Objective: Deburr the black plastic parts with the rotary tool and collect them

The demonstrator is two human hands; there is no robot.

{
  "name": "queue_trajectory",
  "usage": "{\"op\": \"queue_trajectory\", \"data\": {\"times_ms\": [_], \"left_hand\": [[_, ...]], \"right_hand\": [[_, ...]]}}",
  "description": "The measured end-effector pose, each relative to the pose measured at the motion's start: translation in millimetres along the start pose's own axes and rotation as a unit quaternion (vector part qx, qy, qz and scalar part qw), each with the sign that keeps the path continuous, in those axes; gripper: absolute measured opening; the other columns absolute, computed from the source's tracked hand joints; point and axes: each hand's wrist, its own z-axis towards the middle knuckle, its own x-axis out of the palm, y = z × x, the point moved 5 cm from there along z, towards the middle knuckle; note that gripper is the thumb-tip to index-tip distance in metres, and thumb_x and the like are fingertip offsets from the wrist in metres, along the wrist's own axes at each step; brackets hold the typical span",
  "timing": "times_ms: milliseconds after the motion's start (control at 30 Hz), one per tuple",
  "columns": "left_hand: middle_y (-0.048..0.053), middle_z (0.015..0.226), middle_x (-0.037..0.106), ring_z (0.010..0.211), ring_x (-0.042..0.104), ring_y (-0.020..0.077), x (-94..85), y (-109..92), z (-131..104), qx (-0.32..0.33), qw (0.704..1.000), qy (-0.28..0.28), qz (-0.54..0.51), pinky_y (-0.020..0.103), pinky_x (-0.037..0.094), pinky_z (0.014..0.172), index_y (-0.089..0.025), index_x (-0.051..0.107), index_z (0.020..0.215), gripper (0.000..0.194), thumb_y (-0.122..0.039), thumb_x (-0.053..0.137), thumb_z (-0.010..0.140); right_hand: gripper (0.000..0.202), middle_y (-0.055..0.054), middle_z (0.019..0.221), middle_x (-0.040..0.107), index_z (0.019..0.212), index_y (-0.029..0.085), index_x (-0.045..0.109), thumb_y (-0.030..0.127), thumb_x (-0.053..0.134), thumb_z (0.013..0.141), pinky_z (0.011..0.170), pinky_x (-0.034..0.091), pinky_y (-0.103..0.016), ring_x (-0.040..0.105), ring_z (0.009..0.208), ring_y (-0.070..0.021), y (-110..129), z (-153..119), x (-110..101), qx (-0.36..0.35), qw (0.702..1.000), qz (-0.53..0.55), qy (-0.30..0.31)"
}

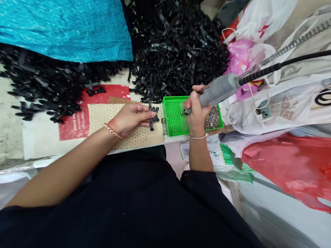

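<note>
Your left hand point(129, 119) pinched a branched black plastic part point(152, 123) over a beige honeycomb-patterned mat point(128, 142) — your right hand point(197, 113) gripped a gray cylindrical driver point(219, 91) at a green perforated plastic tray point(170, 120). The black plastic heap's point(173, 46) finished share was unclear.

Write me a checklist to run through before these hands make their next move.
1. Left hand holding a small black plastic part: ok.
2. Right hand gripping the grey cylindrical corded tool: ok.
3. Small silvery metal pieces available in the green perforated plastic tray: ok.
4. Tool tip at the black part: not ok, it is over the tray.
5. Metal piece on the tip: cannot tell, too small.
</note>
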Motion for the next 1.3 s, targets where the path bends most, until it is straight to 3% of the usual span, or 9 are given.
{"op": "queue_trajectory", "data": {"times_ms": [300,433,567,767,900,1000,1133,1300], "left_hand": [[0.011,0.083,0.081,0.069,0.075,0.0181,-0.9,1,0,0.011,1.000,0.007,0.000,0.028,0.065,0.064,-0.012,0.083,0.080,0.037,-0.030,0.108,0.059],[0.011,0.082,0.080,0.069,0.075,0.0179,-0.7,1,1,0.012,1.000,0.009,0.001,0.028,0.065,0.063,-0.013,0.084,0.080,0.037,-0.030,0.109,0.059],[0.010,0.081,0.080,0.068,0.074,0.0164,0.6,1,1,0.016,1.000,0.012,-0.002,0.026,0.065,0.062,-0.013,0.083,0.076,0.037,-0.031,0.109,0.058],[0.011,0.080,0.080,0.068,0.074,0.0177,2.2,2,2,0.017,1.000,0.016,-0.015,0.029,0.065,0.064,-0.012,0.082,0.076,0.037,-0.029,0.109,0.057],[0.010,0.077,0.078,0.066,0.072,0.0162,3.3,3,3,0.030,0.999,0.016,-0.017,0.027,0.064,0.062,-0.012,0.080,0.073,0.037,-0.030,0.109,0.057],[0.007,0.075,0.076,0.064,0.069,0.0134,4.3,2,3,0.034,0.999,0.016,-0.012,0.025,0.063,0.061,-0.011,0.079,0.072,0.038,-0.030,0.109,0.059],[0.005,0.075,0.074,0.065,0.068,0.0116,5.5,2,2,0.031,0.999,0.021,-0.004,0.025,0.063,0.064,-0.010,0.077,0.072,0.038,-0.029,0.108,0.060],[0.004,0.076,0.075,0.065,0.068,0.0111,4.7,2,3,0.022,1.000,0.017,-0.004,0.025,0.063,0.065,-0.010,0.076,0.074,0.037,-0.027,0.107,0.061]], "right_hand": [[0.059,0.004,0.072,0.042,0.115,0.033,0.061,0.085,0.063,0.087,0.062,0.046,-0.034,0.051,0.063,-0.0170,-10,2,0,0.004,0.999,-0.038,0.039],[0.055,0.004,0.073,0.047,0.110,0.032,0.061,0.081,0.067,0.086,0.058,0.044,-0.033,0.049,0.059,-0.0147,-6,2,3,0.002,0.999,-0.009,0.038],[0.052,0.005,0.072,0.050,0.108,0.031,0.062,0.077,0.071,0.085,0.057,0.045,-0.033,0.049,0.056,-0.0136,-2,0,4,0.000,1.000,-0.002,0.023],[0.050,0.010,0.061,0.037,0.113,0.032,0.061,0.072,0.075,0.086,0.054,0.042,-0.031,0.042,0.049,-0.0124,24,2,1,-0.050,0.996,0.072,-0.032],[0.038,0.013,0.056,0.028,0.113,0.032,0.059,0.060,0.072,0.091,0.049,0.038,-0.027,0.032,0.044,-0.0110,58,1,20,-0.071,0.980,0.186,-0.025],[0.040,0.013,0.055,0.029,0.108,0.032,0.059,0.065,0.073,0.089,0.048,0.039,-0.028,0.030,0.044,-0.0116,69,-2,47,-0.047,0.978,0.205,-0.001],[0.048,0.012,0.056,0.033,0.106,0.032,0.060,0.075,0.071,0.087,0.048,0.042,-0.028,0.037,0.045,-0.0118,62,-2,78,-0.025,0.982,0.184,0.034],[0.044,0.011,0.055,0.036,0.110,0.031,0.065,0.071,0.069,0.092,0.049,0.048,-0.028,0.042,0.047,-0.0123,43,1,91,0.026,0.985,0.166,0.041]]}}
